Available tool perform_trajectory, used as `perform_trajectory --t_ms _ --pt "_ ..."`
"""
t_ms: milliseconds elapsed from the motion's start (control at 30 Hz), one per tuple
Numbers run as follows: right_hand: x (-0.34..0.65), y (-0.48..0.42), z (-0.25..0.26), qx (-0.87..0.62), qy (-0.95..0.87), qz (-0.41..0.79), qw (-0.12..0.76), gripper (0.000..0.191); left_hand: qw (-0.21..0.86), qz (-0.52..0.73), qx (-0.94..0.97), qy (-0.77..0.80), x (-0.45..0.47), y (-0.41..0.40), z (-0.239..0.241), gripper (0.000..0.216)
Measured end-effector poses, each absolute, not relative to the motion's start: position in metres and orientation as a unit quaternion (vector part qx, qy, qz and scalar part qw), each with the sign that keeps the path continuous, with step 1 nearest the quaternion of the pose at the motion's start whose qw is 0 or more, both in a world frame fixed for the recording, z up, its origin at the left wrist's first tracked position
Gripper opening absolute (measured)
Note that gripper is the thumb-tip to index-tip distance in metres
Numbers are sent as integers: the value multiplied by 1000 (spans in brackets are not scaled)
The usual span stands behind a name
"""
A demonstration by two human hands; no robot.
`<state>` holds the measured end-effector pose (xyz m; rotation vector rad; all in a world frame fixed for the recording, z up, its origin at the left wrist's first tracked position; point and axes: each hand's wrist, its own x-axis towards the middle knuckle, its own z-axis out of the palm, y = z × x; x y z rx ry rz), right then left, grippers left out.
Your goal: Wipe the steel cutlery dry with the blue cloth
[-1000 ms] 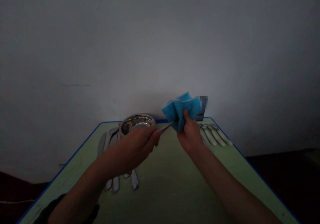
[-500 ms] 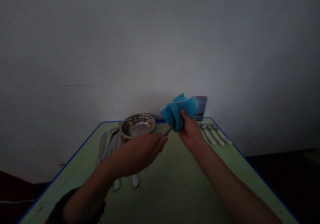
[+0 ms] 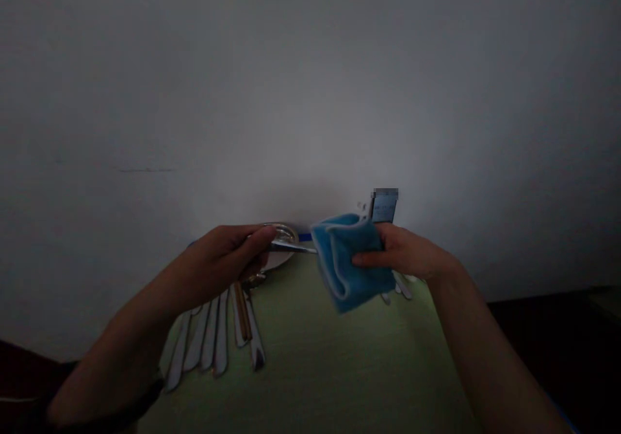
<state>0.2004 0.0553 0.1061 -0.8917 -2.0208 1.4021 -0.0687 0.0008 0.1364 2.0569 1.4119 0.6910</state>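
Note:
My left hand (image 3: 233,256) is closed on a slim metal piece of cutlery (image 3: 294,248), held level above the table. Its far end runs into a folded blue cloth (image 3: 361,269) with pale edging, so whether it is a spoon, fork or knife is hidden. Pinched between thumb and fingers, the cloth is in my right hand (image 3: 410,249). Behind my left hand is a shiny metal bowl (image 3: 284,259), partly covered. Below that hand lie several metal utensils (image 3: 206,343) in a row, with brown chopsticks (image 3: 242,311) among them.
Pale-handled utensils (image 3: 402,287) lie at the right, mostly hidden by the cloth and my right hand. A dark upright device (image 3: 383,207) with a screen stands at the back of the green table (image 3: 315,369), against a grey wall (image 3: 310,97).
My left hand has moved left and up, showing more of the metal shaft between hand and cloth. My right hand has turned and shifted right, and the cloth now hangs lower, facing me.

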Motion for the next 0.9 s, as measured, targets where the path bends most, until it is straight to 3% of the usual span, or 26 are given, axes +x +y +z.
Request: perform_trajectory --t_ms 167,433,700,900 --pt "199 48 116 -320 -833 418 168 27 264 238 788 502 -62 -5 137 36" --pt "188 39 124 -311 -834 412 193 24 195 209 825 487 -45 -12 145 38" --pt "194 38 129 -300 -844 425 131 25 305 212 799 473 -48 -17 137 34" --pt "188 38 127 -288 -873 374 122 22 211 120 853 461 -49 -18 143 30"
